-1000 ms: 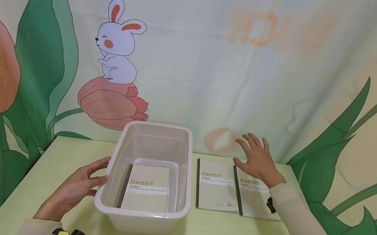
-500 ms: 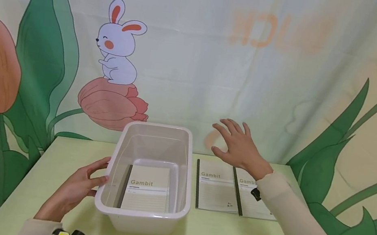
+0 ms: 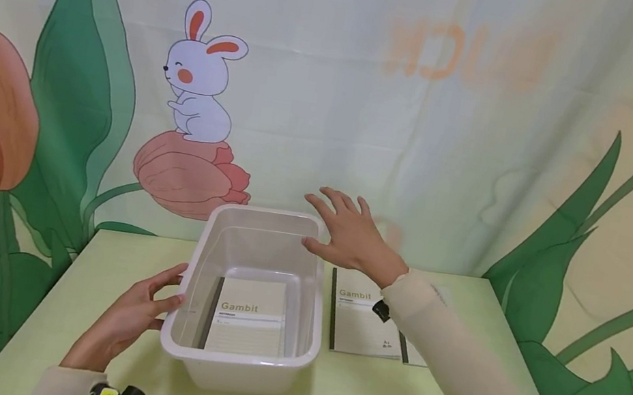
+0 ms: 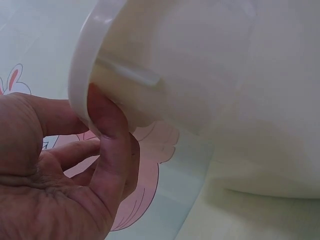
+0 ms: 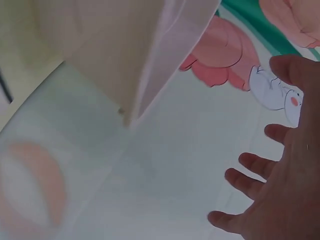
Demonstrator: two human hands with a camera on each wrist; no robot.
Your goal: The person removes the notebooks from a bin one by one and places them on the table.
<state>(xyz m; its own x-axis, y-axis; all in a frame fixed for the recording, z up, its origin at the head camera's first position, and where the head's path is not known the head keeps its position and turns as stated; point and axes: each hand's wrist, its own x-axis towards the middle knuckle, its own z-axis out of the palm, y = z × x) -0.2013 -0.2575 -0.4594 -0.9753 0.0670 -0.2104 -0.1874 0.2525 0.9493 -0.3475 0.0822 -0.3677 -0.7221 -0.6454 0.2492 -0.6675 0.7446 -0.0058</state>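
Our left hand (image 3: 131, 308) pinches the left rim of the rectangular grey-white plastic tub (image 3: 238, 377); an uneven pull could tip it. Inside, a rectangular cream paper notebook (image 3: 245, 333) lies dark spine left, top away from us, long axis near-to-far. Our right hand (image 3: 350, 236), fingers spread wide and empty, hangs by the far right corner; dipping low might knock the rim.

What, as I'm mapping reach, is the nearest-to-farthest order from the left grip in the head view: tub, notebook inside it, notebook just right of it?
1. Tub: left rim, right at the left grip.
2. Inner notebook: inside the tub.
3. Outer notebook: just right of the tub.
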